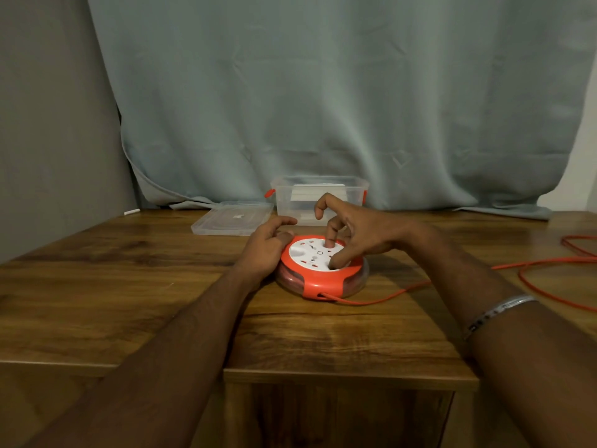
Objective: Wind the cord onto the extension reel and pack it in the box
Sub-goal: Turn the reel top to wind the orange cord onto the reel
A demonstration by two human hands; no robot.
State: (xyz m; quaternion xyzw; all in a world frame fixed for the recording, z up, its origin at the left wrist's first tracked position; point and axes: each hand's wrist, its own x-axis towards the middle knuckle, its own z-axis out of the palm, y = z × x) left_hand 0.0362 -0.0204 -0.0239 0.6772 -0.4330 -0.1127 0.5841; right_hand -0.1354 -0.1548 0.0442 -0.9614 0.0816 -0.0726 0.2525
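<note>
Winding cord (403,291) onto the reel (323,283) — box (284,202) standing open beyond it

Cord is trailing from the reel's near side, off right in loose loops; left hand (266,250) is gripping its rim, right hand (358,231) is spread, fingertips (330,242) pressing the white face. Loops could be snagging at the slot — or the reel skidding if that grip is loosening.

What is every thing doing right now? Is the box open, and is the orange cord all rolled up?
reel, flat on the table, sockets up.
cord, partly wound, the rest loose on the table.
box, open, upright.
lid, off, flat beside the box.
left hand, grips the reel's rim.
right hand, fingertips press the reel's white face.
</note>
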